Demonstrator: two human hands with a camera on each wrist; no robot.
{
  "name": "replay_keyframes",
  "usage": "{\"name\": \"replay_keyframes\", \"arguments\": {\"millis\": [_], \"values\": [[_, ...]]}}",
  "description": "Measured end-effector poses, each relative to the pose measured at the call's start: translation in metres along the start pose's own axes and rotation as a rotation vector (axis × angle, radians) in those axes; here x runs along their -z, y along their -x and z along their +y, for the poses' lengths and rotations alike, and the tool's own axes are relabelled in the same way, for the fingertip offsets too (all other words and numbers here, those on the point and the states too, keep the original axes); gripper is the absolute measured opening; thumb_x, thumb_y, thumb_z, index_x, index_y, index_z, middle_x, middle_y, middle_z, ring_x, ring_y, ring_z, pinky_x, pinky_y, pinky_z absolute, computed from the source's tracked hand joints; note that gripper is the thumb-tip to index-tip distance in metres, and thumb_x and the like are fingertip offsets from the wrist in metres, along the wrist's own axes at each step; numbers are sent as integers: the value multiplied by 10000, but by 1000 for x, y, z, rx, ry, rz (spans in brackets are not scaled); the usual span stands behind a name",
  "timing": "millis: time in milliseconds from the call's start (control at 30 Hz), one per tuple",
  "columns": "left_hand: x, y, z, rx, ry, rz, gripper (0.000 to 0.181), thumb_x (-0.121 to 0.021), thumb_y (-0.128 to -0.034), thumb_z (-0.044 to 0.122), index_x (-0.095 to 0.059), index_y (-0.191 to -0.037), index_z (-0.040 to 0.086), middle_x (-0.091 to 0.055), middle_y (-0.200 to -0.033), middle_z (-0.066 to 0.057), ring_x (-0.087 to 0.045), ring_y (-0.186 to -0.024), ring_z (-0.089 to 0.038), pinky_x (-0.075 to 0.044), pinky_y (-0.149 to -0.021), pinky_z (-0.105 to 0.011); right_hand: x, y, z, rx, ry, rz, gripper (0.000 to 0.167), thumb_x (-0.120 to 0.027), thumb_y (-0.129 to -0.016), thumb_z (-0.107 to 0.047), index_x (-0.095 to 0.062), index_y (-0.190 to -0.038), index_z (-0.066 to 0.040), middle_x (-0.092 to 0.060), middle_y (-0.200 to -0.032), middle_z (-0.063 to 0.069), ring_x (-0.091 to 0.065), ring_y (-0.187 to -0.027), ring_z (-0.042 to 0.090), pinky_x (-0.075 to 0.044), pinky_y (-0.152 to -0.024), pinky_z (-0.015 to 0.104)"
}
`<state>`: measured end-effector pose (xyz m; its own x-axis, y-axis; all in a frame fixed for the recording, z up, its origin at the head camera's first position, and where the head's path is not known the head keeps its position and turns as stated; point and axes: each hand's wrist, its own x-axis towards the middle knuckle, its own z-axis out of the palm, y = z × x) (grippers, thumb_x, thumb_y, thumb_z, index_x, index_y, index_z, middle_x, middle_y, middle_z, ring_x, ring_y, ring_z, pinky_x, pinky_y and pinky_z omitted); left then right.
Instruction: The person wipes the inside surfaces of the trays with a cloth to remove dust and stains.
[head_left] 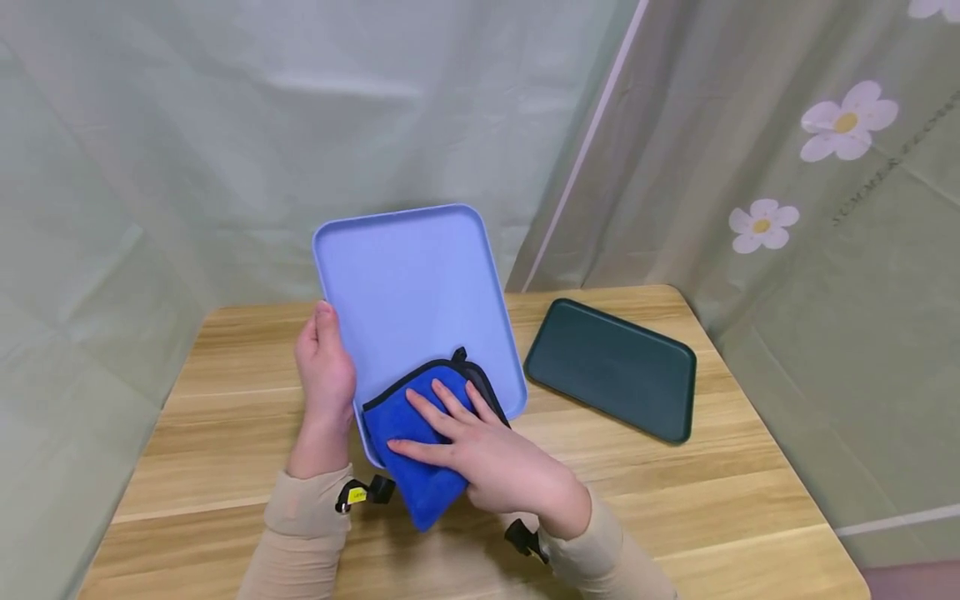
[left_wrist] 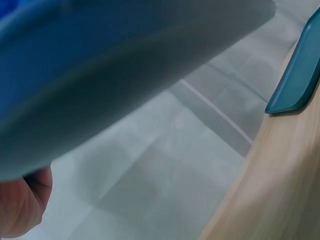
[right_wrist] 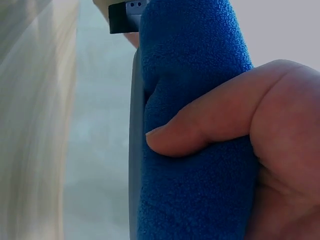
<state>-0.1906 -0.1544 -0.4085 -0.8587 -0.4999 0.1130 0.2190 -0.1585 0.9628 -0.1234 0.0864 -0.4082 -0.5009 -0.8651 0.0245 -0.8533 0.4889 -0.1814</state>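
Note:
A light blue tray [head_left: 412, 292] is held tilted up above the table, its inner face toward the head camera. My left hand [head_left: 327, 375] grips its left edge, thumb in front and the other fingers hidden behind it; in the left wrist view the hand [left_wrist: 22, 205] shows under the tray's underside [left_wrist: 125, 95]. With fingers spread, my right hand [head_left: 487, 454] presses a blue cloth [head_left: 427, 492] with black trim against the tray's lower part. The right wrist view shows the thumb [right_wrist: 195, 125] lying straight across the cloth [right_wrist: 195, 200].
A dark green tray [head_left: 611, 367] lies on the wooden table [head_left: 232, 400] to the right of the blue tray. Behind the table hangs a pale curtain [head_left: 300, 108], with white flowers on its right part.

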Motion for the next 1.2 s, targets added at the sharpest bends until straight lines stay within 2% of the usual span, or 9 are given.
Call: {"name": "replay_keyframes", "arguments": {"millis": [200, 333, 433, 600, 733, 900, 1033, 1200], "values": [[-1, -5, 2, -20, -21, -13, 423, -504, -1128, 476, -728, -1046, 126, -655, -883, 25, -605, -810, -163, -507, -713, -273, 3, 1, 6, 4, 65, 19, 1099, -743, -819, 146, -335, -1672, -415, 30, -1793, 23, 72, -1628, 341, -54, -1272, 649], [-1, -8, 3, -36, -50, -27, 433, -504, -1131, 463, -647, -892, 132, -586, -813, 27, -558, -750, -155, -476, -663, -264, 3, 4, 12, -3, 76, 20, 1099, -731, -820, 159, -340, -1668, -420, 11, -1793, 20, 66, -1630, 337, -50, -1272, 650], [0, -10, 3, -32, -68, -30, 445, -501, -1133, 461, -592, -838, 140, -567, -811, 27, -547, -752, -153, -471, -669, -263, 3, 8, 17, -8, 73, 19, 1104, -720, -816, 168, -340, -1668, -423, 6, -1794, 13, 63, -1632, 326, -58, -1271, 654], [5, -13, 2, -20, -55, -25, 404, -494, -1142, 425, -667, -899, 153, -614, -841, 37, -574, -784, -138, -485, -705, -253, 3, 17, 26, -36, 57, 11, 1067, -677, -845, 188, -360, -1663, -420, 0, -1796, 7, 60, -1633, 322, -67, -1273, 647], [8, -16, 2, -27, -44, -20, 406, -499, -1141, 423, -665, -892, 148, -611, -824, 39, -567, -767, -127, -482, -693, -248, 4, 20, 31, -57, 31, 8, 1046, -634, -869, 211, -366, -1661, -419, -9, -1797, 9, 57, -1632, 338, -70, -1276, 641], [9, -16, -1, -21, -90, -23, 429, -492, -1138, 450, -631, -882, 135, -578, -811, 31, -545, -752, -144, -471, -670, -259, 3, 21, 36, -37, -8, 14, 1008, -617, -888, 211, -386, -1659, -396, -56, -1795, 40, 8, -1634, 352, -112, -1272, 645], [10, -18, -4, -27, -134, -33, 457, -485, -1141, 447, -578, -858, 100, -520, -788, 25, -510, -752, -160, -443, -668, -262, 7, 25, 42, 6, -167, 102, 971, -596, -868, 233, -443, -1647, -327, -169, -1779, 81, -106, -1633, 340, -183, -1278, 584], [17, -24, -10, -13, -205, -60, 473, -476, -1140, 465, -590, -892, 79, -496, -765, 30, -493, -742, -154, -430, -659, -262, 18, 33, 49, 67, -371, 305, 886, -464, -845, 230, -525, -1597, -232, -358, -1710, 123, -293, -1586, 359, -312, -1246, 526]]}}
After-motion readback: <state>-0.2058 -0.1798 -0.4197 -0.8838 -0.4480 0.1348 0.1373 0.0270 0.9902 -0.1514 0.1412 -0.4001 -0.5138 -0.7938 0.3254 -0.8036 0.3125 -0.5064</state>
